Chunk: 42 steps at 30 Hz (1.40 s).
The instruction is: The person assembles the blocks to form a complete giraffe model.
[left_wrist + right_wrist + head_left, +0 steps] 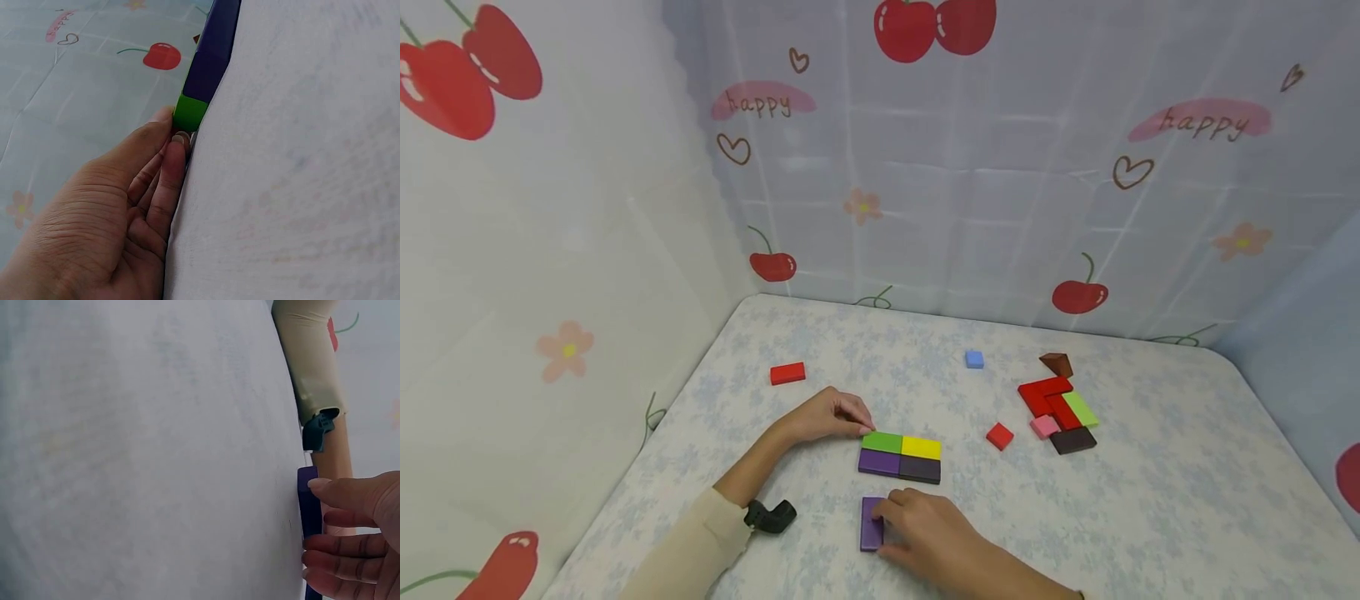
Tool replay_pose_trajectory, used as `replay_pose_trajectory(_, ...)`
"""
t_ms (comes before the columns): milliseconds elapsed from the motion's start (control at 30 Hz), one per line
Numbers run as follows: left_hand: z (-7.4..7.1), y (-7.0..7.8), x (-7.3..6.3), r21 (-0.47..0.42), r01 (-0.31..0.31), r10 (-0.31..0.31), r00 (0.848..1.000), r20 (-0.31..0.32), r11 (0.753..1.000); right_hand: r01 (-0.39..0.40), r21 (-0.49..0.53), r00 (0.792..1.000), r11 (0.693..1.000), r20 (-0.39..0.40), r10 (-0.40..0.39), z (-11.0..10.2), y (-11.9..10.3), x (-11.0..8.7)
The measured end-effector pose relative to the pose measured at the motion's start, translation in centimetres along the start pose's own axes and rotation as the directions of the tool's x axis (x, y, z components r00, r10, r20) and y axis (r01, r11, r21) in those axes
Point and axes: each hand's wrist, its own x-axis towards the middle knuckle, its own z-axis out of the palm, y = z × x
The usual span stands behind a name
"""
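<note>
Four flat blocks lie edge to edge as a rectangle: green [882, 442] and yellow [921, 448] at the back, purple [878, 462] and dark brown [919, 469] in front. My left hand [827, 415] holds thumb and fingertips at the green block's far left corner; in the left wrist view that hand [119, 200] has its fingers bent close against the block's end. Nearer to me, another purple block [869, 535] lies lengthwise, apart from the rectangle. My right hand [928, 533] grips it from the right, thumb near one end, as the purple block [308, 503] also shows in the right wrist view.
A red block [787, 373] lies at the back left. Toward the right are a blue piece [974, 360], a small red piece [1000, 436] and a cluster of red, light green, pink and brown blocks [1051, 402]. Patterned curtains [925, 167] border the table.
</note>
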Motion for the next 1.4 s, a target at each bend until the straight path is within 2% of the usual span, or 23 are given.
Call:
replay_pose_trajectory(133, 0.0, 0.0, -0.2, -0.005, 0.011, -0.011, 1.000, 0.000, 1.000, -0.017, 0.012, 1.000, 1.000, 0.007, 0.017, 0.1, 0.1, 0.5)
replay_pose_trajectory(400, 0.0, -0.1, -0.1, 0.000, -0.009, 0.009, 1.000, 0.004, 1.000, -0.086, 0.042, 0.996, 0.995, -0.002, 0.086, 0.3, 0.2, 1.6)
replay_pose_trajectory(667, 0.0, -0.1, 0.0, -0.008, -0.007, 0.007, 1.000, -0.002, 1.000, -0.081, 0.041, 0.994, 0.996, -0.073, 0.084, 0.7, 0.7, 2.2)
replay_pose_trajectory(1000, 0.1, 0.2, 0.0, -0.024, -0.005, 0.005, 1.000, -0.008, 1.000, -0.115, 0.009, 0.991, 0.993, -0.069, 0.116, 0.7, 0.6, 2.6)
replay_pose_trajectory(1400, 0.2, 0.4, -0.1, -0.009, 0.039, -0.039, 0.999, -0.014, 0.999, -0.122, 0.007, 0.990, 0.992, -0.071, 0.122, 0.7, 0.5, 2.7)
